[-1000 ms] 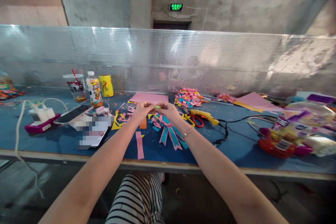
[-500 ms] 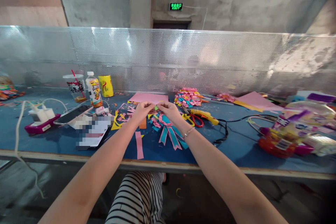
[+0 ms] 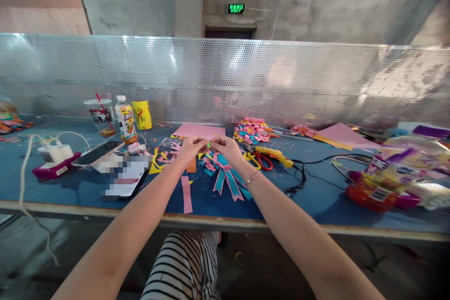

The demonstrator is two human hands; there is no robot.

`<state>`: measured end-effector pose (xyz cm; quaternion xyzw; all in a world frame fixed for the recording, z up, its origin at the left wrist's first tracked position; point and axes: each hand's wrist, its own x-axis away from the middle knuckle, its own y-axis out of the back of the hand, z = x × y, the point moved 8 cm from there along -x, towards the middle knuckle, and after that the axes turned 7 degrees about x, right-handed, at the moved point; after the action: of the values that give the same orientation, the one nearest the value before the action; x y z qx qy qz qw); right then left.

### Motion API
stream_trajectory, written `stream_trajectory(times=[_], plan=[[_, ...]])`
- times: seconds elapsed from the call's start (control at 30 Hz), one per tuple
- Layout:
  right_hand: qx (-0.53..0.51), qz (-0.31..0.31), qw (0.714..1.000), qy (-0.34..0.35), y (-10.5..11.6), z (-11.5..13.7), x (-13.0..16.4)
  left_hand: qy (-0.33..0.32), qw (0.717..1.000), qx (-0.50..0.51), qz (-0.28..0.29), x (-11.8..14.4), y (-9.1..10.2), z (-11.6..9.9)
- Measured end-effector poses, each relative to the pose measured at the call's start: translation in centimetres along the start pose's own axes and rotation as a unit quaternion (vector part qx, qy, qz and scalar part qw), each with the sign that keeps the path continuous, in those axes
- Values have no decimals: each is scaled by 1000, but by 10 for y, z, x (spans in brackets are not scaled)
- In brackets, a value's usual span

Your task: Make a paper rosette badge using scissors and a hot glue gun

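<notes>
A: Hands?
B: Left hand and right hand nearly meet, fingertips pinched on one green piece between them, over the table. Fingertips only, probably because it's tiny; two-sided grip likely steadies it.
A: Its look?
B: Bright green, small. Fingers hide most; exact shape, can't tell.
A: Around it?
B: Blue-pink ribbons just below, near side. Pink strip nearer, left. Yellow tool right, presumably for easy reach.
</notes>
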<state>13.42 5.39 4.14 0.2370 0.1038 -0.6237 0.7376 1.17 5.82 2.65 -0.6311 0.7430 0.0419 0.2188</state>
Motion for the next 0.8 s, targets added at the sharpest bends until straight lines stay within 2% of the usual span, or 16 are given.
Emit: stream_trajectory(times=[0.8], plan=[[4,-8,1000,16,1,0,-1,6,1000,11,-4,1,-1,0]])
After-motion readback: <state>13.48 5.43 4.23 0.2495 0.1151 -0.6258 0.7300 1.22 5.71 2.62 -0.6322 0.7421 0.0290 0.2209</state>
